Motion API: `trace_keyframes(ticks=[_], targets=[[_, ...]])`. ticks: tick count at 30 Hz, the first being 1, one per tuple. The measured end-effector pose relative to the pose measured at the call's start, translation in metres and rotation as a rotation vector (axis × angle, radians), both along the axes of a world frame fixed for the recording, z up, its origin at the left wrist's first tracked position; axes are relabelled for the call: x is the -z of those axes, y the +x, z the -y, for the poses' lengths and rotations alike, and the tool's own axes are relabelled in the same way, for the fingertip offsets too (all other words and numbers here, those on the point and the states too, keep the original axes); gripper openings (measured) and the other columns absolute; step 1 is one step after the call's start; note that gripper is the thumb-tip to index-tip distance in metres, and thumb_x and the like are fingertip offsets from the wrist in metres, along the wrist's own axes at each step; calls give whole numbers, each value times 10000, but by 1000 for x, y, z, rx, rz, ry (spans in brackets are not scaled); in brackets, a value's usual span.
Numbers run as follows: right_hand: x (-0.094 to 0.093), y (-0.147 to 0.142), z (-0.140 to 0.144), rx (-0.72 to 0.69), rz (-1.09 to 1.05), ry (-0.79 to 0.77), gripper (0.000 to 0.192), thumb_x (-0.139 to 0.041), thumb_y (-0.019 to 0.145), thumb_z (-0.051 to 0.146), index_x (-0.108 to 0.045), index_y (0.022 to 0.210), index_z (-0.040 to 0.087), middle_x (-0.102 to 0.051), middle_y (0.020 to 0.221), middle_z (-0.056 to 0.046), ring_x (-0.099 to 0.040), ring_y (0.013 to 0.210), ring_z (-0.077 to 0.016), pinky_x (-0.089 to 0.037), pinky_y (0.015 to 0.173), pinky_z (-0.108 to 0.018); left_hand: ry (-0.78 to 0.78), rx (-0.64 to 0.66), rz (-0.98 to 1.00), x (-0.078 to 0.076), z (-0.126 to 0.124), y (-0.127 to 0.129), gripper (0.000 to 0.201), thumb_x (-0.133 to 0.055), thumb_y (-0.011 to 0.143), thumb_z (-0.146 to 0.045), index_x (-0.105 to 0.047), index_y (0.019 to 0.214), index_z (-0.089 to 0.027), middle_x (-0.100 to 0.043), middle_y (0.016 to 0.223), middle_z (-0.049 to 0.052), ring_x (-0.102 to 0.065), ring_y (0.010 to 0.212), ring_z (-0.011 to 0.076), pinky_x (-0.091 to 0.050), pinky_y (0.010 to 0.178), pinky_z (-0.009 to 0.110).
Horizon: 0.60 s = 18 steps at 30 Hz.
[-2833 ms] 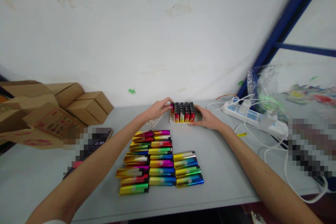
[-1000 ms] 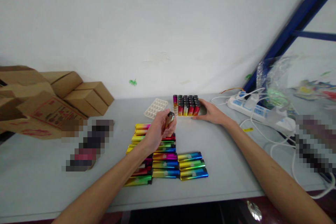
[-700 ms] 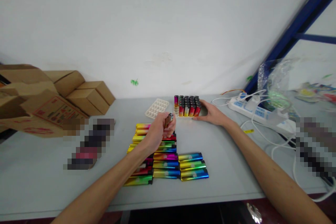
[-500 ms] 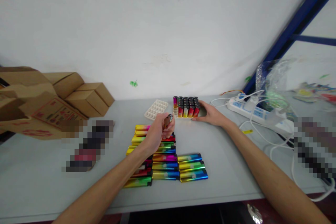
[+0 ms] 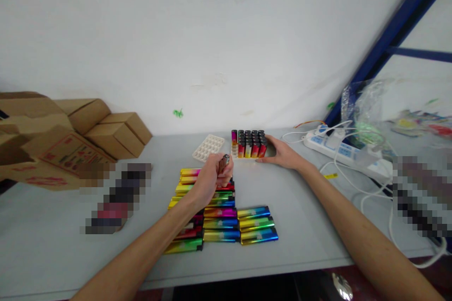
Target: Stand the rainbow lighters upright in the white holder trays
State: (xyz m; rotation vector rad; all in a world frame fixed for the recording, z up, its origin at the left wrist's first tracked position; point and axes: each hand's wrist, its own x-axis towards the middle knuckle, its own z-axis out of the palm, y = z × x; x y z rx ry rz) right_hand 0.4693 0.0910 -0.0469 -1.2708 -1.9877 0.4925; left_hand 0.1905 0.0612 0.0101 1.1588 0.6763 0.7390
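Already the tray (image 5: 233, 151) is nearly full of upright lighters (image 5: 249, 143), standing at the far edge of the bench (image 5: 52, 254). The right hand (image 5: 281, 153) rests against the tray's right side, fingers loosely curved and clamped on nothing. Just nearer than the tray, the left hand (image 5: 211, 178) has its fingers closed around one lighter (image 5: 222, 163), held upright. Below that hand, nearer still, many lighters (image 5: 226, 216) lie flat in rows, judged still unplaced. An empty tray (image 5: 208, 147) sits just left of the full one.
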Motion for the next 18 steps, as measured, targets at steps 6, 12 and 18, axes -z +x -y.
trace_keyframes(ticks=[6, 12, 18], targets=[[3, 1, -2, 13, 7, -2, 810, -861, 726, 452, -534, 1410, 166, -622, 1398, -163, -622, 1245, -349, -494, 1091, -513, 23, -74, 19, 3, -1, 1, 471, -449, 927, -562, -429, 633, -194, -250, 532, -78, -183, 435, 69, -171, 422, 201], [2, 0, -2, 8, -8, -6, 807, -859, 728, 459, -532, 1407, 169, -633, 1388, -155, -628, 1239, -335, -493, 1091, -499, 118, -207, 95, -4, -12, 1, 518, -620, 858, -664, -642, 993, -164, -464, 660, -39, -378, 526, 76, -328, 476, 193], [2, -1, -2, -14, -30, 0, 795, -855, 736, 453, -532, 1404, 168, -618, 1408, -162, -621, 1255, -331, -486, 1101, -504, 156, -257, 137, -9, -27, -4, 430, -725, 859, -477, -681, 1165, -179, -611, 910, 27, -591, 799, 134, -539, 685, 266]])
